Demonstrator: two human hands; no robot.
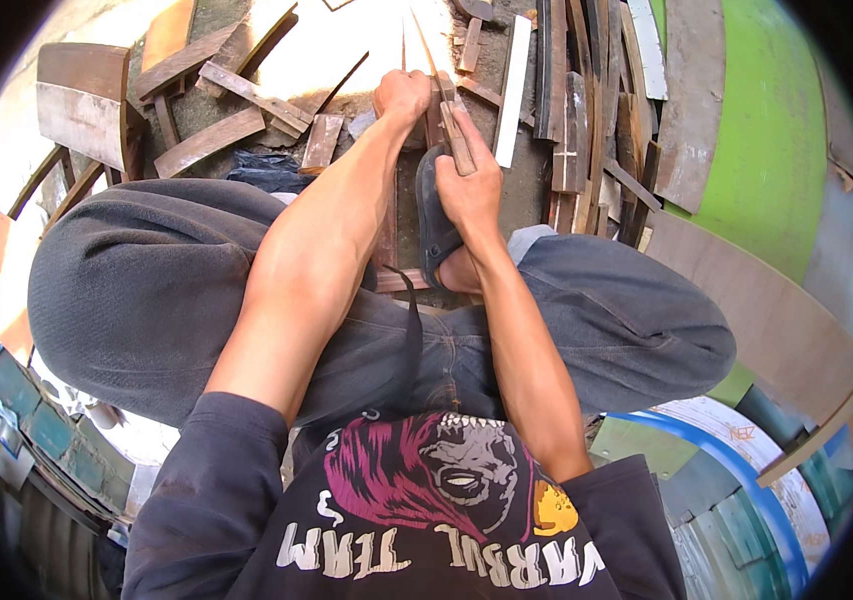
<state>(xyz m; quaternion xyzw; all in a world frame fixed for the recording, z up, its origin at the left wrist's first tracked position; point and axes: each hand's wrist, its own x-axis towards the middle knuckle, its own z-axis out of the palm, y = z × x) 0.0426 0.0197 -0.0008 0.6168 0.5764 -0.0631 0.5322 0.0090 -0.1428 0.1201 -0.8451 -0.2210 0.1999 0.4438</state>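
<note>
My right hand (472, 185) is wrapped around the wooden handle (458, 140) of a tool with a long, thin blade (430, 45). The blade points away from me and shows nearly edge-on, so I cannot tell its exact kind. Just left of it, my left hand (403, 95) is closed in a fist at the far end of a narrow wooden strip (388, 235). What those fingers grip is hidden beneath the hand. The strip runs back toward me between my bent legs, beside my foot in a dark clog (435, 225).
Scrap wood pieces (212, 140) lie scattered at the far left, with a black plastic bag (272, 172) near my left knee. Long boards (577, 130) are stacked at the right, by a white strip (514, 90) and a green panel (762, 150). Strong sunlight washes out the far ground.
</note>
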